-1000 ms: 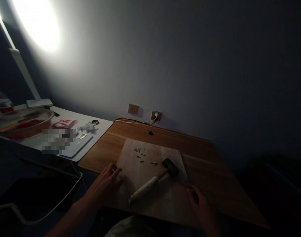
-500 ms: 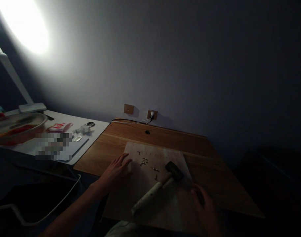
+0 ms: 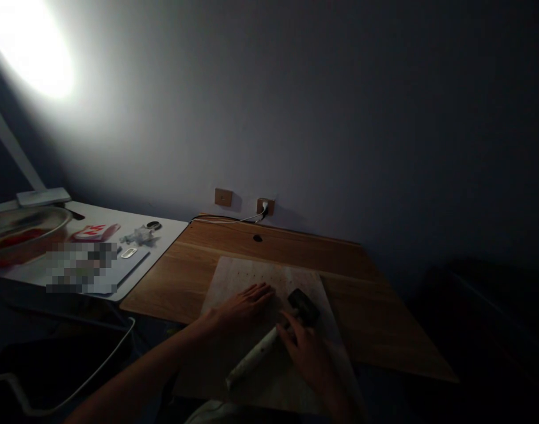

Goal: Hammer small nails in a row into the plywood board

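A pale wooden board [image 3: 234, 277] lies on a brown wooden desk [image 3: 185, 271]. On it rests a mallet [image 3: 269, 341] with a black head and a whitish handle. My left hand [image 3: 245, 305] lies flat on the board with fingers stretched out, covering the spot where small nails lay. My right hand [image 3: 307, 353] reaches over the mallet, its fingertips touching the handle just behind the head, fingers not wrapped round it.
To the left stands a white table [image 3: 163, 232] with a dish [image 3: 22, 232], a lamp base [image 3: 43, 196], a grey pad and small items. Wall sockets [image 3: 264, 206] with a white cable sit behind the desk. A dark bin [image 3: 52, 365] is at lower left.
My left hand slid right across the board and now covers the nails. My right hand moved left from the board's right edge onto the mallet handle. The view shifted slightly.
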The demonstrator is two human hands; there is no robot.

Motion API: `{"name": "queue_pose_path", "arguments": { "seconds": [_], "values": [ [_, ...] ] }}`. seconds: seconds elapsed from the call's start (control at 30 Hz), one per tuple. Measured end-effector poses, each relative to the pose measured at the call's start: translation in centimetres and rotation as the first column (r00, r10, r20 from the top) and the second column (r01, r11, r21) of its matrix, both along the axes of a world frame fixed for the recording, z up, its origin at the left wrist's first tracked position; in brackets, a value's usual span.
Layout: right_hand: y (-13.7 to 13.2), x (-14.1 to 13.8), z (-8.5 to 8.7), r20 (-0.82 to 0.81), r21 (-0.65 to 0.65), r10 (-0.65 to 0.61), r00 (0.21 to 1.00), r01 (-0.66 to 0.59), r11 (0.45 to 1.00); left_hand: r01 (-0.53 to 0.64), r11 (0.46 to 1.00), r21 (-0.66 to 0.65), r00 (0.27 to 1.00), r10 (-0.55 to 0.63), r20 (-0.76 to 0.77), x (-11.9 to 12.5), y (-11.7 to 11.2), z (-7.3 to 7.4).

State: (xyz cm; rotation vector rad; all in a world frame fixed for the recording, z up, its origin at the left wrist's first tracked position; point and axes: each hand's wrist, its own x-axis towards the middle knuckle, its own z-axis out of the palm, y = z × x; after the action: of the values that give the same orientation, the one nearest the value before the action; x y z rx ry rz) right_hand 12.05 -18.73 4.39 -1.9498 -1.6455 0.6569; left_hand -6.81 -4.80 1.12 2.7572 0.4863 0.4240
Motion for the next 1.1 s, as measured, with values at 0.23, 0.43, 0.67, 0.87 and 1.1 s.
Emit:
{"name": "queue_pose_path", "arguments": {
  "seconds": [0.23, 0.43, 0.67, 0.87, 1.1],
  "values": [
    [1.0, -1.0, -0.8, -0.086, 0.059, -0.111, 0.990, 0.116, 0.992, 0.082, 0.978, -0.193, 0.995, -0.071, 0.064, 1.2, -0.6, 1.1],
    [-1.0, -0.1, -1.0, -0.494, 0.088, -0.183, 0.850, 0.259, 0.962, -0.017, 0.981, -0.193, 0.990, 0.043, 0.135, 0.9, -0.4, 0.6],
    [-4.9, -1.7, -0.9, -0.879, -0.255, -0.404, 0.251, 0.470, 0.845, -0.196, 0.980, -0.013, 0.979, 0.197, 0.056, -1.4, 0.0, 1.4],
    [-4.0, -0.2, -1.1, -0.898, -0.292, -0.340, 0.281, 0.198, 0.936, -0.217, 0.974, 0.056, 0.975, 0.220, -0.037, -2.8, -0.6, 2.2],
    [-4.3, 1.6, -0.7, -0.731, -0.235, -0.424, 0.534, 0.386, 0.892, -0.182, 0.972, 0.146, 0.979, 0.193, -0.062, -0.1, -2.0, 2.3]
  ]
}}
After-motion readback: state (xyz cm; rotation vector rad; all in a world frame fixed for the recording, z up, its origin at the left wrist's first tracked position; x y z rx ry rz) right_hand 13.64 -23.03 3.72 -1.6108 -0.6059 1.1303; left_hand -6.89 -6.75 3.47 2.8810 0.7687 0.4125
